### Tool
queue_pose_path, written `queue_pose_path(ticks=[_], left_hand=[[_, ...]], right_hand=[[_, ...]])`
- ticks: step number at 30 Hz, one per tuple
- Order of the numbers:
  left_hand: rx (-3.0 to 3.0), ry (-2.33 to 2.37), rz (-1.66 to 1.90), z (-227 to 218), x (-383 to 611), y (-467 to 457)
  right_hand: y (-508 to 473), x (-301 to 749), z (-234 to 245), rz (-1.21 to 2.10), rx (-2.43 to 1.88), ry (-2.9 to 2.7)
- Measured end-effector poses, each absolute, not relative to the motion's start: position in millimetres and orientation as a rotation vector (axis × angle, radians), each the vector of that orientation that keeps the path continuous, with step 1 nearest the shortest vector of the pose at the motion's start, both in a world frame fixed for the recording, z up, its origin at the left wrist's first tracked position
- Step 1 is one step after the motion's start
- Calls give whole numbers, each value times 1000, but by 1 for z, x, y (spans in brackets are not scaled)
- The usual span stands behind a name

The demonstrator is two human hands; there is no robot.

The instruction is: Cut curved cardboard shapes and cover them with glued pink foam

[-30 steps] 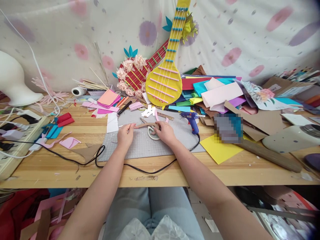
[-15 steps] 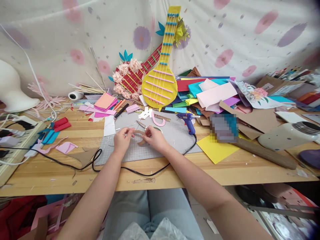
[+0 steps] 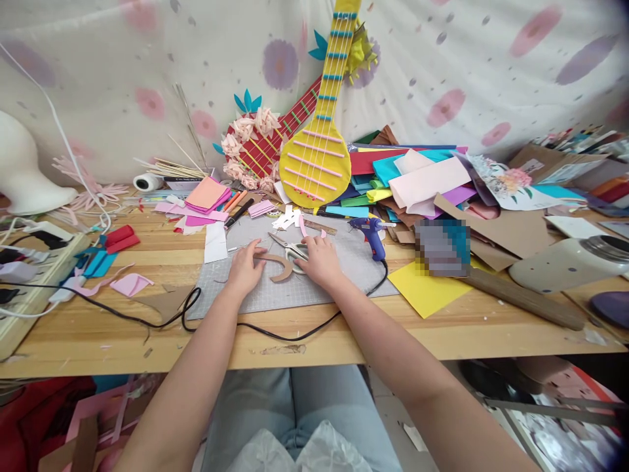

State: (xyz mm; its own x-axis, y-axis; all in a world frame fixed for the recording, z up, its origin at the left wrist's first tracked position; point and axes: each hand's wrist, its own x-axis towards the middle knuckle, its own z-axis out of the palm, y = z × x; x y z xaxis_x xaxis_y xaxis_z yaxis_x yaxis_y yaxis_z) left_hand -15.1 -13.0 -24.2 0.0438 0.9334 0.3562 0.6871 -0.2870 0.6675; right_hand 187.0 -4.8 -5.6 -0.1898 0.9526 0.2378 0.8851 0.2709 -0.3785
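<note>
A curved brown cardboard piece [image 3: 281, 266] lies on the grey cutting mat [image 3: 344, 272]. My left hand [image 3: 244, 267] rests flat on the mat, fingers stretched, with its fingertips on the left end of that piece. My right hand [image 3: 322, 260] is just right of the piece, its fingers bent over the handles of the scissors [image 3: 289, 245], whose blades point up and left. A white tape roll is partly hidden under the right hand.
A blue glue gun [image 3: 372, 235] lies right of my right hand, its black cord [image 3: 275, 334] looping along the table's front edge. Coloured paper sheets [image 3: 422, 180], a yellow paper guitar [image 3: 317, 160], a yellow sheet [image 3: 425, 288] and a power strip [image 3: 29, 275] surround the mat.
The cardboard piece, held up between both hands half a second ago, now lies on the mat. My left hand has flattened and my right hand has moved onto the scissors.
</note>
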Motion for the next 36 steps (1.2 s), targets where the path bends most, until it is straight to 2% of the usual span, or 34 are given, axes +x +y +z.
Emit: queue_pose_path(ticks=[7,12,16,20,23,25,29,36], left_hand=[[1961,1631,1109,-16,-12,-17],[1998,1570,1069,-17,-8,-19],[2181,1511,1012,-21,2,-13],[2350,1463,926,-22,12,-8],[2413,1435,909,-23,15,-7],[2418,1428,915,-24,14,-7],[2378,1572,930,-26,8,-6],[2190,1924,1023,-24,-3,-3]], right_hand=[[0,189,-2,337,-1662,-2048],[16,212,-4,159,-1787,-1823],[23,220,-10,137,-1893,-1755],[15,209,-7,83,-1634,-1817],[6,195,-3,239,-1326,-2016],[2,188,-5,388,-1271,-2147],[1,182,-12,544,-1392,-2208],[7,183,-17,573,-1511,-1932]])
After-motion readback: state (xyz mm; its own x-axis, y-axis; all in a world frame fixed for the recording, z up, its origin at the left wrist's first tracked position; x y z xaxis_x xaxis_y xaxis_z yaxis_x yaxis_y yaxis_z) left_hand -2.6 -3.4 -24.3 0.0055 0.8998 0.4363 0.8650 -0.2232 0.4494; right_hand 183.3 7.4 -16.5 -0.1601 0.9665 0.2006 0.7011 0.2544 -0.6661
